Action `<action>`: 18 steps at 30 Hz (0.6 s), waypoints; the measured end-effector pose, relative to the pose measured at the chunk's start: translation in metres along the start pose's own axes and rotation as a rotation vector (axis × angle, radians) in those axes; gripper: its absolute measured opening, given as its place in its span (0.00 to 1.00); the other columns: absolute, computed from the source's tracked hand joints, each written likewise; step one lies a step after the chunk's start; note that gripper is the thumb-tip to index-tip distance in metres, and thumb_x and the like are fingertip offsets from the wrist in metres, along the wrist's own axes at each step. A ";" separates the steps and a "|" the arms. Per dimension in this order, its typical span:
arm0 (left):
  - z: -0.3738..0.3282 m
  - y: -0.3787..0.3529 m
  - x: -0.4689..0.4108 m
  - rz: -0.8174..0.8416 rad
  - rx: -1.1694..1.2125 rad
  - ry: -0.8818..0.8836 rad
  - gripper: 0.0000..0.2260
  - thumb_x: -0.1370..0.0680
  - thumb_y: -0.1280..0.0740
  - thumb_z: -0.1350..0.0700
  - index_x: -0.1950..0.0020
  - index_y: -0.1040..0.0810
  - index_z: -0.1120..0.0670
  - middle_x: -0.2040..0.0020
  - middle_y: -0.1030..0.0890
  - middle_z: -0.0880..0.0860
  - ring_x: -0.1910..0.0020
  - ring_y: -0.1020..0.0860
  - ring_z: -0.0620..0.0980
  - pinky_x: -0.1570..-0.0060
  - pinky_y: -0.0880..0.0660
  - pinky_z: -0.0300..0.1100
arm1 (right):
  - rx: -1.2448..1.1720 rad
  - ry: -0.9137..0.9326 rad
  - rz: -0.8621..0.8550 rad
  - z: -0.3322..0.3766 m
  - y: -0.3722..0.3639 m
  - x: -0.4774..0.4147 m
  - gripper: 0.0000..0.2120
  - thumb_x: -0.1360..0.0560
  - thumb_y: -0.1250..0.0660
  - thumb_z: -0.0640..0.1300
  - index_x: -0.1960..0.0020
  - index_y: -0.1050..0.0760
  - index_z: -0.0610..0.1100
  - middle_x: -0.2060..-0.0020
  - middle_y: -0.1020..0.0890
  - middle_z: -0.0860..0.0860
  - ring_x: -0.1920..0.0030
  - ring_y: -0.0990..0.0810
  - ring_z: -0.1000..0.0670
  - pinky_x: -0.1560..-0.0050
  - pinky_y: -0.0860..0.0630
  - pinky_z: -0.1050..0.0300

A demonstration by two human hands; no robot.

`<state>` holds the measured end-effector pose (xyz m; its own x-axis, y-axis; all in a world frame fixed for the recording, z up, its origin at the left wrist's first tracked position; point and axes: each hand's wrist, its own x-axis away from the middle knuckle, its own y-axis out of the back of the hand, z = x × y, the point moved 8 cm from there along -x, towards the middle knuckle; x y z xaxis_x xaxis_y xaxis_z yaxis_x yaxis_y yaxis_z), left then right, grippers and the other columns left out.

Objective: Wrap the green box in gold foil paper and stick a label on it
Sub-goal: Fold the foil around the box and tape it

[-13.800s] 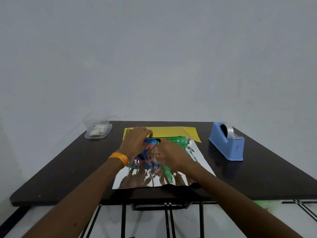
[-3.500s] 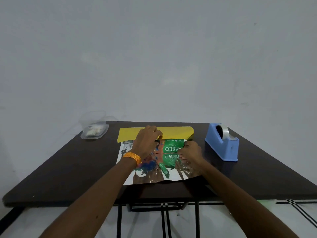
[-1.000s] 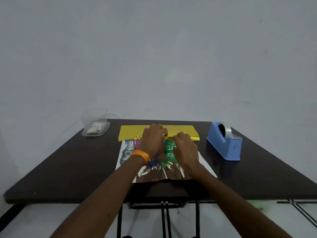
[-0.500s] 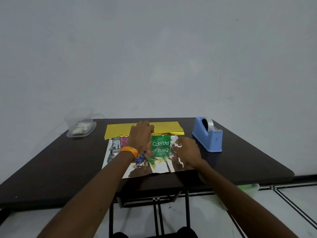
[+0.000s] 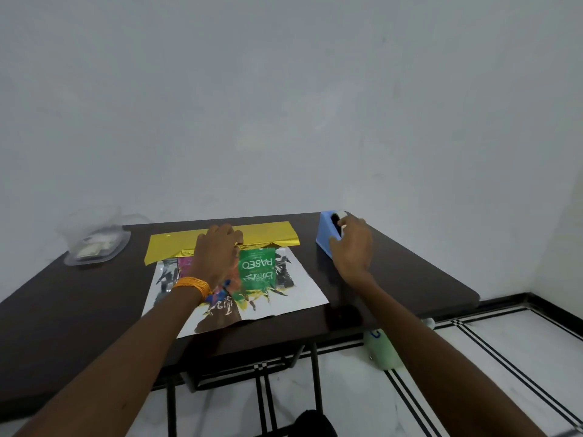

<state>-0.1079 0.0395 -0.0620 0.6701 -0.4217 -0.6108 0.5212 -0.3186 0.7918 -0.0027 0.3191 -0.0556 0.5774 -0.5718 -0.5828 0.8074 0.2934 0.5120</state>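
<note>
The green box (image 5: 257,268) lies at the far end of the gold foil paper (image 5: 296,294), whose silver side faces up, on the table (image 5: 79,304). The left hand (image 5: 217,253) presses on the box's left part with fairly flat fingers, apparently to pin box and sheet. The right hand (image 5: 350,244) curls its fingers over the tape dispenser (image 5: 325,234) beside the sheet, probably to draw tape. Any pinch on the tape end is hidden.
</note>
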 end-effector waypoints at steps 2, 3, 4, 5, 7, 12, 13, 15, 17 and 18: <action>-0.001 -0.001 0.001 0.001 0.008 0.001 0.09 0.24 0.30 0.58 0.44 0.21 0.52 0.46 0.22 0.53 0.47 0.25 0.55 0.52 0.26 0.51 | 0.024 -0.047 -0.053 -0.014 0.010 -0.005 0.20 0.29 0.27 0.40 0.39 0.26 0.39 0.45 0.26 0.44 0.48 0.24 0.44 0.54 0.32 0.57; -0.001 -0.001 0.001 0.002 0.010 0.002 0.10 0.24 0.30 0.59 0.44 0.21 0.52 0.46 0.22 0.53 0.47 0.25 0.55 0.52 0.26 0.51 | 0.030 -0.095 -0.045 -0.024 0.009 -0.008 0.21 0.29 0.26 0.42 0.39 0.27 0.37 0.44 0.27 0.43 0.48 0.25 0.43 0.55 0.33 0.57; -0.001 -0.001 0.001 0.004 0.012 0.005 0.10 0.25 0.29 0.58 0.44 0.21 0.51 0.46 0.22 0.52 0.47 0.25 0.55 0.52 0.26 0.51 | 0.031 -0.152 -0.020 -0.034 0.007 -0.009 0.23 0.29 0.24 0.45 0.40 0.28 0.36 0.44 0.28 0.42 0.48 0.25 0.43 0.55 0.32 0.56; -0.001 -0.001 0.001 0.007 0.015 0.008 0.11 0.25 0.29 0.58 0.44 0.21 0.51 0.46 0.22 0.52 0.47 0.25 0.55 0.51 0.26 0.51 | 0.023 -0.203 0.013 -0.044 0.002 -0.011 0.25 0.31 0.23 0.48 0.42 0.27 0.35 0.44 0.27 0.42 0.49 0.24 0.43 0.56 0.31 0.55; -0.002 -0.001 0.000 0.013 0.021 0.005 0.11 0.25 0.29 0.59 0.43 0.21 0.51 0.45 0.22 0.52 0.47 0.25 0.55 0.51 0.26 0.51 | -0.008 -0.255 0.068 -0.058 -0.005 -0.016 0.26 0.35 0.23 0.55 0.50 0.23 0.37 0.49 0.21 0.42 0.53 0.20 0.44 0.59 0.26 0.54; -0.003 0.000 0.001 0.008 0.029 0.003 0.10 0.24 0.29 0.59 0.44 0.21 0.52 0.46 0.22 0.52 0.47 0.26 0.55 0.51 0.26 0.51 | -0.071 -0.229 0.058 -0.055 -0.017 -0.014 0.20 0.35 0.23 0.55 0.64 0.25 0.39 0.63 0.21 0.43 0.69 0.22 0.49 0.73 0.34 0.61; -0.002 0.000 0.001 0.006 0.031 0.003 0.10 0.24 0.29 0.59 0.44 0.21 0.52 0.46 0.22 0.53 0.47 0.26 0.55 0.52 0.26 0.51 | -0.080 -0.227 0.057 -0.053 -0.022 -0.012 0.20 0.35 0.24 0.56 0.63 0.24 0.39 0.62 0.21 0.43 0.68 0.22 0.49 0.72 0.34 0.61; -0.002 0.000 0.001 0.009 0.032 0.006 0.10 0.24 0.30 0.59 0.43 0.20 0.52 0.45 0.22 0.53 0.47 0.26 0.55 0.51 0.26 0.51 | -0.089 -0.229 0.080 -0.050 -0.033 -0.009 0.21 0.35 0.24 0.57 0.59 0.23 0.40 0.60 0.21 0.44 0.65 0.20 0.48 0.69 0.31 0.60; -0.002 -0.001 0.001 0.018 0.031 0.010 0.10 0.24 0.30 0.59 0.43 0.21 0.52 0.44 0.22 0.53 0.45 0.26 0.55 0.50 0.26 0.52 | -0.089 -0.218 0.103 -0.048 -0.042 -0.007 0.23 0.36 0.22 0.58 0.57 0.22 0.39 0.59 0.21 0.44 0.63 0.19 0.47 0.67 0.31 0.59; -0.002 -0.001 0.000 0.021 0.030 0.010 0.11 0.24 0.30 0.59 0.43 0.21 0.52 0.44 0.22 0.53 0.45 0.26 0.55 0.49 0.26 0.52 | -0.085 -0.210 0.120 -0.046 -0.044 -0.007 0.24 0.36 0.21 0.59 0.57 0.23 0.39 0.60 0.21 0.44 0.63 0.20 0.47 0.67 0.32 0.58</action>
<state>-0.1075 0.0413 -0.0635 0.6858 -0.4202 -0.5942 0.4912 -0.3352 0.8039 -0.0362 0.3452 -0.1028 0.6391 -0.6729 -0.3725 0.7469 0.4275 0.5093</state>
